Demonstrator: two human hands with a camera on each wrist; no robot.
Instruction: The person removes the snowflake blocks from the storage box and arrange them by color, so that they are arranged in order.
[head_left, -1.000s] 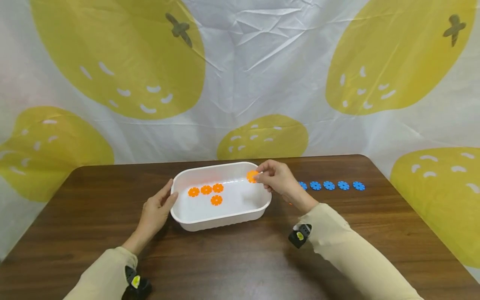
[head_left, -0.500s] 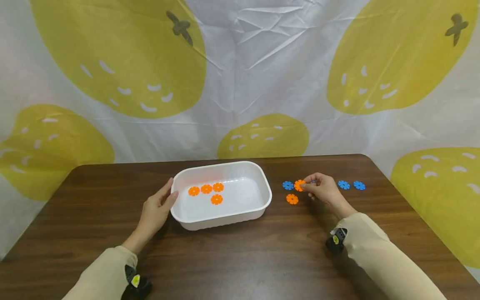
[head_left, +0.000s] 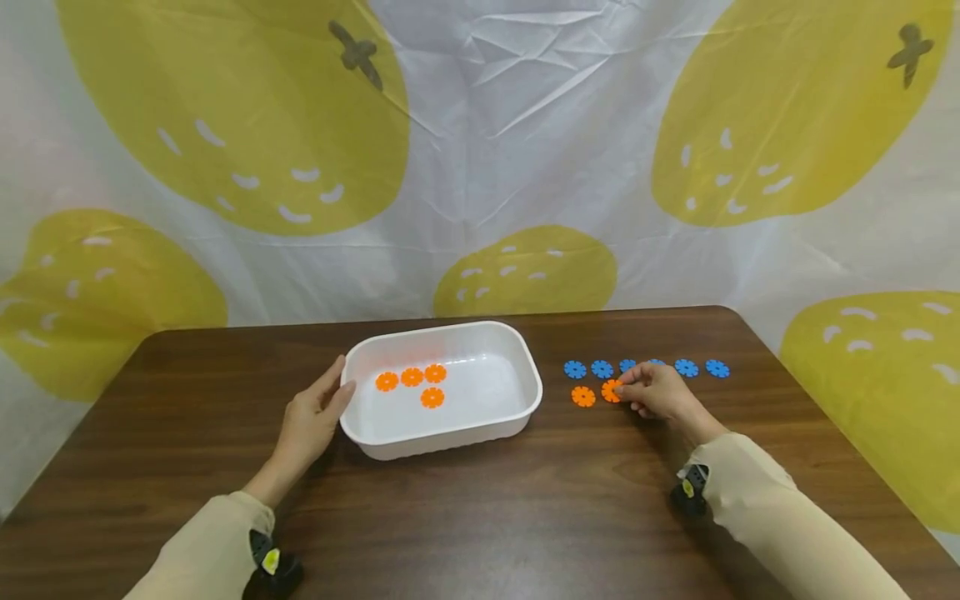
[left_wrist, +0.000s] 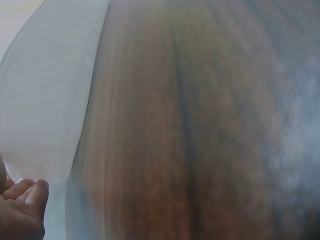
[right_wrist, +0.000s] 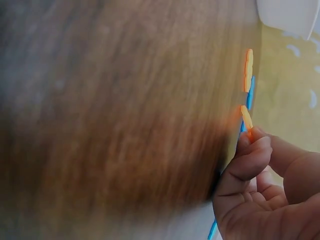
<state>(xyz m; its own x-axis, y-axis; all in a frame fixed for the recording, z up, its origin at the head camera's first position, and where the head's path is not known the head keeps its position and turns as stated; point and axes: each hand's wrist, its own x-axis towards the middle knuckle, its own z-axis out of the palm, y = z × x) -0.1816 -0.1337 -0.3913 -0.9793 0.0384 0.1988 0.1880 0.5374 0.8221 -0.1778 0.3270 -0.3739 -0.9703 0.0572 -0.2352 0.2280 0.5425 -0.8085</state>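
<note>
My right hand (head_left: 660,391) pinches an orange notched disc (head_left: 611,391) between thumb and fingertips, low over the table; the right wrist view shows this disc (right_wrist: 246,117) slightly tilted. Left of it lies another orange notched disc (head_left: 583,397). Behind them runs a row of several blue notched discs (head_left: 602,369), some partly hidden by my right hand. My left hand (head_left: 312,417) grips the left end of a white plastic basin (head_left: 450,435), thumb at the rim and fingers outside. Inside the basin lie several orange notched discs (head_left: 432,397).
The brown wooden table (head_left: 480,525) spreads out around the basin. Behind its far edge hangs a white curtain with yellow fruit prints (head_left: 525,271). The basin's right end stands just left of the discs on the table.
My right hand has carried the orange disc from above the basin's right end rightward, then down to the table beside the other orange disc. The left hand and basin have stayed put.
</note>
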